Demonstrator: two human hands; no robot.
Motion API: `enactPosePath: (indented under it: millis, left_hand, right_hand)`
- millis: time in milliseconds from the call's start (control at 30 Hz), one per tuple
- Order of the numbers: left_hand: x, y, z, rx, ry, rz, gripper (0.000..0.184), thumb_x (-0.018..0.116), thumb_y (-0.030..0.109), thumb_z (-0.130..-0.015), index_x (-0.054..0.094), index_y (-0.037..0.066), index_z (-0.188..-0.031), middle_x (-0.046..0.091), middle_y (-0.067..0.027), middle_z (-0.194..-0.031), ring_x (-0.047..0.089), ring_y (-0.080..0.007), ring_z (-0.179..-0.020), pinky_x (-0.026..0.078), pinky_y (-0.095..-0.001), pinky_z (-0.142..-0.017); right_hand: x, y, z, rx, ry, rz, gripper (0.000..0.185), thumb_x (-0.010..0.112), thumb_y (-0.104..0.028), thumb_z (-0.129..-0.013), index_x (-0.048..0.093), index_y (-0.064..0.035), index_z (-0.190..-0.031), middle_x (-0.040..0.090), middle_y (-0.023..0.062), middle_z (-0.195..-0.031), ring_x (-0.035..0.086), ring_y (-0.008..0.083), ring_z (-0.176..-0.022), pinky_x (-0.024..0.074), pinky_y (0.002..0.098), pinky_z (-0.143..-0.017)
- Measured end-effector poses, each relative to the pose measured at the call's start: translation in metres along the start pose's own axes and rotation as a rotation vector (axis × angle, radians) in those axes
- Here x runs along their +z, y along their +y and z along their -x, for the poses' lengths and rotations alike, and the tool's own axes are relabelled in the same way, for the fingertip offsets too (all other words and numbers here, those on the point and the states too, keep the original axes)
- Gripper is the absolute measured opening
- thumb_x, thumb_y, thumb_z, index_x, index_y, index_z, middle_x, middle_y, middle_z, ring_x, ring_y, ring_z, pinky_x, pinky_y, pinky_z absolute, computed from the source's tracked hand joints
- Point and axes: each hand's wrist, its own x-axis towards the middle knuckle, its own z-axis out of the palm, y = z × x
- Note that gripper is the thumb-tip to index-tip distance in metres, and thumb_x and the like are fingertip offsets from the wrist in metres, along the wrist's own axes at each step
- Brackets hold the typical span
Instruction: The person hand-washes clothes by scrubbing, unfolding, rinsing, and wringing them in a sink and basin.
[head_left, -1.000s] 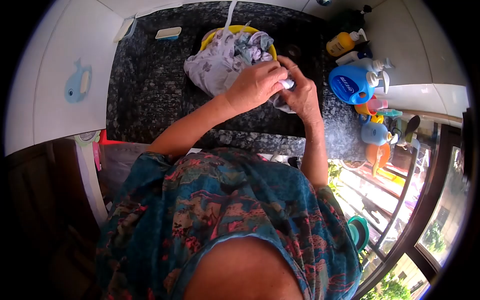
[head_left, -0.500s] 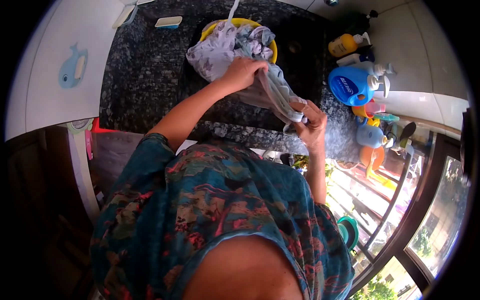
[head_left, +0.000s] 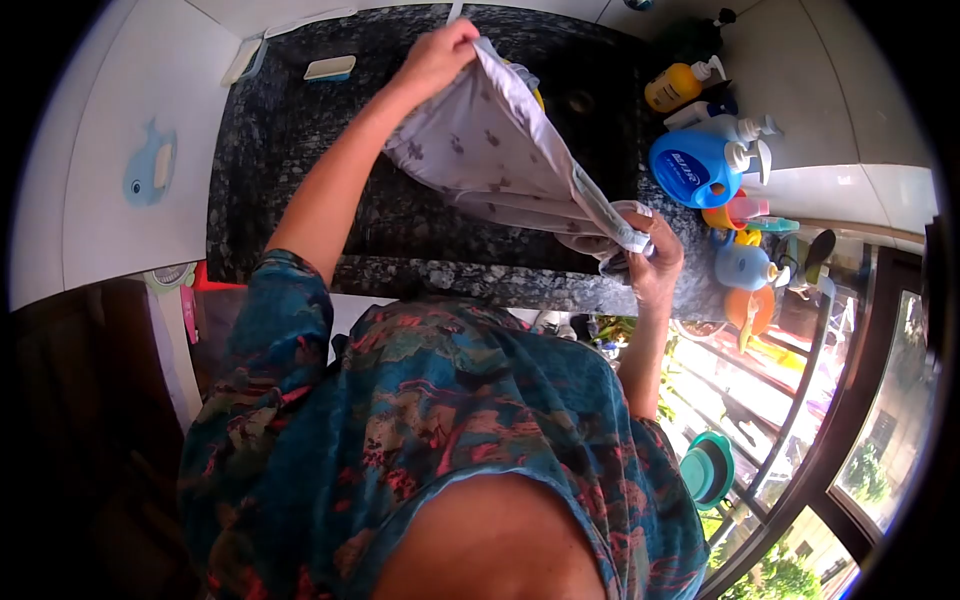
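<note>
A pale cloth with dark patches (head_left: 480,140) is stretched slantwise over the dark stone sink (head_left: 400,235). My left hand (head_left: 440,58) pinches its upper corner near the back of the sink. The cloth's lower right end is bunched in my right hand (head_left: 655,258), closed round it above the sink's front right edge. Behind the cloth, only a bit of the yellow basin's rim (head_left: 540,99) and some of the laundry show; the rest is hidden.
Along the right side stand a yellow pump bottle (head_left: 675,88), a large blue detergent bottle (head_left: 690,168), a light blue bottle (head_left: 742,268) and an orange scoop (head_left: 750,308). A brush (head_left: 330,69) lies at the back left. A whale-shaped holder (head_left: 150,172) is on the left wall.
My left hand has moved up and away with the cloth's edge, spreading the cloth wide across the basin. My right hand has shifted right and slightly down, still holding the other end.
</note>
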Motion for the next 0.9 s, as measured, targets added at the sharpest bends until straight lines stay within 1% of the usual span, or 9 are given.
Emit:
enactPosePath:
  millis: [33,100,200,333,367,500,667,767,900]
  left_hand:
    - [-0.019,0.025,-0.007,-0.076,0.015,0.102,0.019,0.056,0.008,-0.087,0.057,0.003,-0.105,0.063,-0.0043,-0.095,0.058,-0.0125,-0.088,0.045,-0.0249,-0.078]
    - [-0.049,0.069,-0.009,0.045,0.116,0.669,0.025,0.062,0.006,-0.085,0.051,0.0,-0.106,0.06,-0.0087,-0.09,0.055,-0.0119,-0.087,0.045,-0.0256,-0.078]
    - [-0.061,0.077,0.008,0.221,-0.089,0.654,0.027,0.056,0.004,-0.086,0.056,0.007,-0.113,0.059,-0.0035,-0.104,0.055,-0.0165,-0.104,0.044,-0.0308,-0.093]
    - [-0.009,0.004,0.074,-0.096,-0.762,-0.349,0.026,0.071,0.032,-0.075,0.063,0.009,-0.083,0.058,-0.0074,-0.088,0.055,-0.0263,-0.09,0.042,-0.0394,-0.075]
    - [-0.001,-0.025,0.109,0.207,-0.589,-0.49,0.021,0.073,0.025,-0.071,0.063,0.01,-0.082,0.057,-0.0066,-0.089,0.053,-0.0256,-0.094,0.038,-0.0381,-0.078]
    - [0.01,-0.055,0.176,0.144,-0.428,-0.535,0.027,0.068,0.003,-0.062,0.065,0.012,-0.087,0.052,-0.0067,-0.092,0.051,-0.0268,-0.099,0.035,-0.038,-0.079]
    - [0.004,-0.066,0.186,0.202,-0.291,-0.518,0.047,0.053,-0.009,-0.074,0.06,0.012,-0.115,0.049,-0.0116,-0.098,0.054,-0.0301,-0.096,0.04,-0.0416,-0.075]
    - [-0.002,-0.069,0.163,-0.087,-0.078,-0.484,0.044,0.054,-0.006,-0.075,0.06,0.01,-0.115,0.05,-0.0151,-0.108,0.058,-0.0343,-0.091,0.046,-0.0429,-0.073]
    - [-0.019,-0.083,0.129,-0.632,-0.408,-0.612,0.039,0.065,0.008,-0.071,0.065,0.007,-0.11,0.057,-0.0152,-0.106,0.062,-0.0322,-0.089,0.049,-0.0391,-0.074]
  right_hand:
    - [0.002,0.002,-0.003,0.011,0.021,0.013,0.019,0.063,-0.01,-0.073,0.068,-0.002,-0.09,0.066,0.0104,-0.087,0.063,0.0205,-0.077,0.0478,0.0292,-0.071]
    - [0.005,0.005,-0.015,-0.045,0.017,0.005,0.017,0.066,-0.011,-0.075,0.068,-0.0027,-0.089,0.065,0.0098,-0.088,0.062,0.02,-0.079,0.0478,0.0291,-0.071]
    - [0.011,-0.003,-0.035,-0.145,0.009,-0.079,0.019,0.069,-0.015,-0.074,0.068,-0.0033,-0.089,0.064,0.0089,-0.087,0.062,0.0189,-0.08,0.047,0.0285,-0.07]
    - [0.018,0.004,-0.042,-0.064,0.001,-0.159,0.019,0.07,-0.012,-0.072,0.067,-0.002,-0.088,0.063,0.0073,-0.084,0.06,0.017,-0.076,0.0465,0.0282,-0.068]
    - [0.02,0.008,-0.042,-0.032,-0.021,-0.099,0.018,0.069,-0.01,-0.072,0.067,-0.0019,-0.088,0.063,0.0071,-0.083,0.06,0.0168,-0.076,0.0464,0.0281,-0.068]
    - [0.022,0.026,-0.023,0.138,-0.043,0.045,0.016,0.063,-0.001,-0.07,0.068,-0.002,-0.086,0.064,0.0061,-0.084,0.061,0.016,-0.078,0.0471,0.0272,-0.07]
    - [0.021,0.043,-0.014,0.203,0.028,0.024,0.019,0.062,0.0,-0.071,0.068,-0.0022,-0.089,0.065,0.0062,-0.087,0.063,0.0158,-0.083,0.0481,0.0266,-0.074]
    - [0.023,0.041,-0.02,0.179,0.0,0.048,0.019,0.062,-0.001,-0.071,0.067,-0.002,-0.089,0.064,0.0069,-0.085,0.062,0.0154,-0.079,0.0478,0.0266,-0.071]
    - [0.031,0.033,-0.031,0.106,-0.109,0.066,0.019,0.063,0.0,-0.07,0.066,-0.0014,-0.089,0.062,0.0086,-0.082,0.062,0.0159,-0.074,0.0471,0.0268,-0.066]
